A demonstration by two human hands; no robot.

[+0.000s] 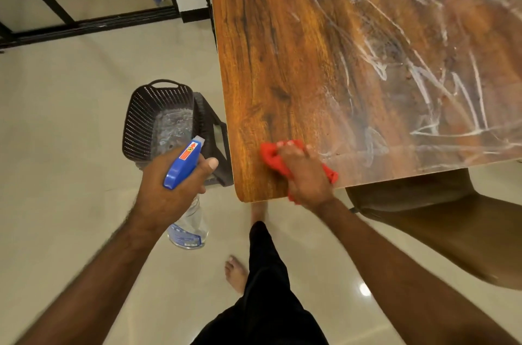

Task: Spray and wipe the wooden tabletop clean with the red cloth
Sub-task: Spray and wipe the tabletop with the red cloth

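While the right hand (303,172) presses the bunched red cloth (271,159) on the worktop (296,62) near corner, fingers (292,150) curled over it, I judge wiping underway; left hand (166,189) grips the spray bottle (183,164) off the edge; next I'd sweep across the white streaks (423,76)
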